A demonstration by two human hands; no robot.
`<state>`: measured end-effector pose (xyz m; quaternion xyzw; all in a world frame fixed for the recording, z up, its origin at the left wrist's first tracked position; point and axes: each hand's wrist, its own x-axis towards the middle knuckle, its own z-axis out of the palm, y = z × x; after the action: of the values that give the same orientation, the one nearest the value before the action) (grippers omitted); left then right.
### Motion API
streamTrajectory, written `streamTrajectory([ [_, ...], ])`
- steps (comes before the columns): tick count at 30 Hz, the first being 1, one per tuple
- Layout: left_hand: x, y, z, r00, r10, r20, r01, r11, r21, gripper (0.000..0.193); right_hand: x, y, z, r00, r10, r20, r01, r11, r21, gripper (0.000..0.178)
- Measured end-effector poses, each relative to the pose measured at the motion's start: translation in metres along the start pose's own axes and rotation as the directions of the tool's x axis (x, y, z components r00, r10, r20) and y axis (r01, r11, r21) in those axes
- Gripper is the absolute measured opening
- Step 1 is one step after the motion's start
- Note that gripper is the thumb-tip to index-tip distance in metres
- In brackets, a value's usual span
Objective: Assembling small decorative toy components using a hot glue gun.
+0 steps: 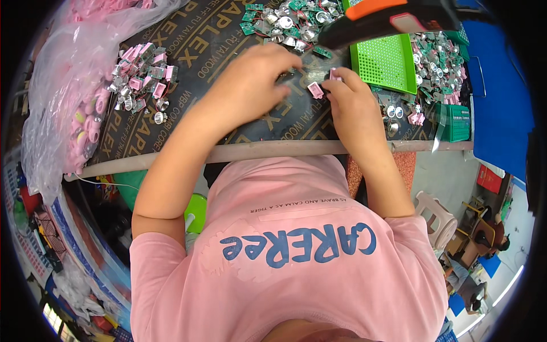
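Observation:
My left hand [250, 82] hovers over the dark printed board, its thumb and fingers apart and nothing visible between them; its fingertips are a little blurred. Across a small gap, my right hand [356, 102] pinches a small pink plastic housing [335, 74], partly hidden by the fingers. Beside its thumb is another pink housing [315, 90] with a hollow, box-like shape; I cannot tell if the thumb touches it. Beyond my left hand spreads a heap of green circuit boards with silver reflector cups [288, 23]. Farther left lies a pile of pink housings joined to reflectors [142, 77].
A green perforated tray [387, 65] stands right of my right hand, with a black and orange tool [393, 23] above it. More boards and reflectors [436, 68] lie beyond the tray. A clear plastic bag with pink parts [85, 125] covers the left end; the table edge [273, 149] runs before me.

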<state>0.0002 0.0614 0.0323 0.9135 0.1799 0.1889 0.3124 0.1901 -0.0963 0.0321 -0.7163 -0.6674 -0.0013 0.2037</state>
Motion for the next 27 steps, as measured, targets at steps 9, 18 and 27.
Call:
streamTrajectory([
  [9, -0.007, 0.025, 0.045, 0.997, -0.013, -0.075, 0.017, 0.999, 0.050, 0.041, -0.001, -0.007, 0.001, 0.971, 0.237, -0.006, -0.228, 0.940, 0.252, 0.019],
  [18, -0.030, 0.004, 0.027, 0.967, -0.048, -0.249, 0.011, 0.989, -0.146, 0.024, 0.006, -0.014, 0.017, 0.991, 0.132, 0.035, -0.135, 0.896, 0.423, 0.030],
  [27, -0.062, 0.004, 0.012, 0.969, -0.033, -0.243, 0.071, 0.986, 0.149, 0.023, 0.051, -0.012, 0.033, 0.975, -0.006, -0.222, 0.059, 0.971, 0.231, 0.025],
])
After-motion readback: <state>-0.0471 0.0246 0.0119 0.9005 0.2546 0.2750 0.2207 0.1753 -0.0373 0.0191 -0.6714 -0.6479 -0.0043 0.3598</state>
